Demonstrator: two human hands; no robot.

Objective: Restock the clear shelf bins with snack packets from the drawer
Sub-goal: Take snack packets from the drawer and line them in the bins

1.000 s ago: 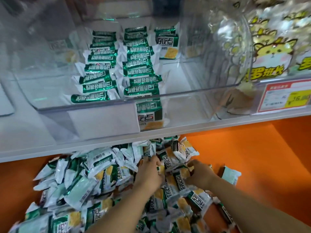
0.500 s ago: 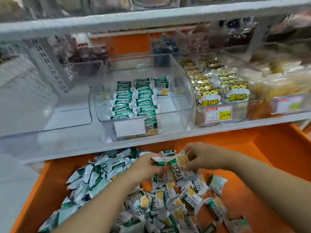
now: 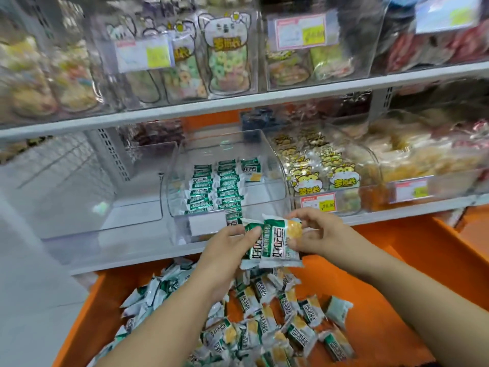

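Orange drawer (image 3: 397,300), lower frame, holds loose snack packets (image 3: 264,327); left hand (image 3: 227,250) and right hand (image 3: 320,234) grip a small stack (image 3: 275,242) before a part-filled clear bin (image 3: 277,181) on the centre shelf (image 3: 132,250).

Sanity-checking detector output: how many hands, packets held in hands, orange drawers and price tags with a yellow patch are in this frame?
Hands: 2, left hand and right hand
Held packets: 2 visible
Drawer: 1
Price tags: 5 (3 upper shelf, 2 lower)
Total: 10
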